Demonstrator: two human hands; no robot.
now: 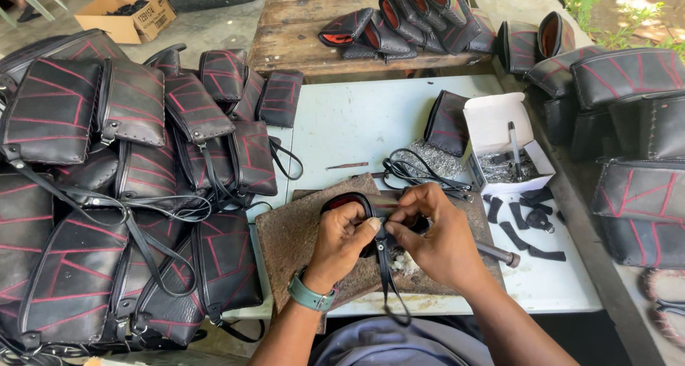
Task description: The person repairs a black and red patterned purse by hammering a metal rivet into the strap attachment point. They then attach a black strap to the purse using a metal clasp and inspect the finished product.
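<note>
White cardboard box (492,123) sat open on the pale table (357,116), flap up; held a heap of small metal fittings (499,168) and 1 upright pen-like tool (513,141). Brown carton (128,13) on the ground far left, dark items inside, too small to identify. Small black pouch with red lining (364,212) lay on the worn work board (300,230) at table's near edge, mouth open, contents not visible. Left hand (341,241), green watch (308,296) on wrist, fingers curled and pinched on pouch rim. Right hand (435,237) closed on the same rim from the other side, thumb and forefinger pressed together at the black strap (387,280) hanging down. Metal punch (499,255) lay just beside right wrist. Finished black bags with red stitching (114,187) stacked left.
</note>
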